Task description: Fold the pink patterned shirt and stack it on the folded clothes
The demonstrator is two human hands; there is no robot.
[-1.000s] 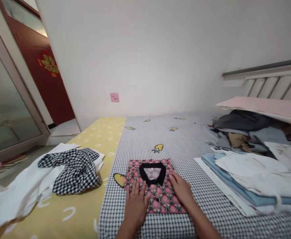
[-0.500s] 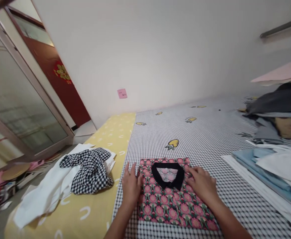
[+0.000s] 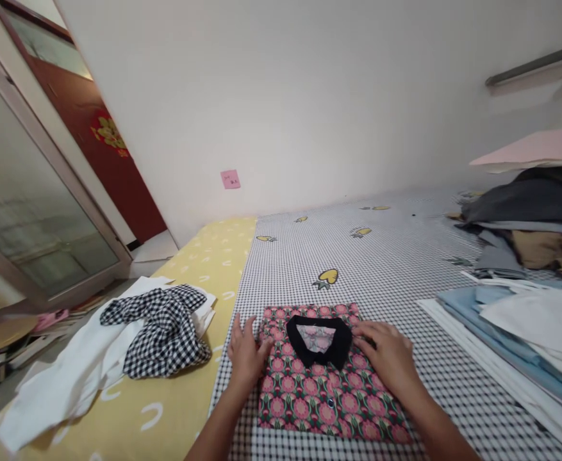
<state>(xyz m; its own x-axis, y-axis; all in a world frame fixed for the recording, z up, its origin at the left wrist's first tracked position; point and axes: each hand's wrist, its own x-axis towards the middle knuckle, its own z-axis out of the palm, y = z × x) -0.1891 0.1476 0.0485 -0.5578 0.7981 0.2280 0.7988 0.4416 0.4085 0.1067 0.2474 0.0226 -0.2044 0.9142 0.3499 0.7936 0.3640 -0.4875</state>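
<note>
A folded pink floral shirt (image 3: 326, 397) with a black collar lies on the black-and-white checked bedsheet (image 3: 396, 256) right in front of me. My left hand (image 3: 245, 352) rests at the shirt's upper left edge, fingers spread and touching the fabric. My right hand (image 3: 387, 356) lies flat on the shirt's upper right part, beside the collar, fingers slightly curled on the cloth. Neither hand grips anything.
A crumpled black-and-white gingham garment (image 3: 163, 330) lies on white cloth (image 3: 64, 384) over the yellow sheet (image 3: 179, 397) at left. Folded white and light blue clothes (image 3: 521, 333) are stacked at right, with dark clothes (image 3: 525, 205) behind. A glass door and red door stand at far left.
My hands slid from the middle of the shirt out to its left edge and upper right. The view turned left and dipped closer to the shirt.
</note>
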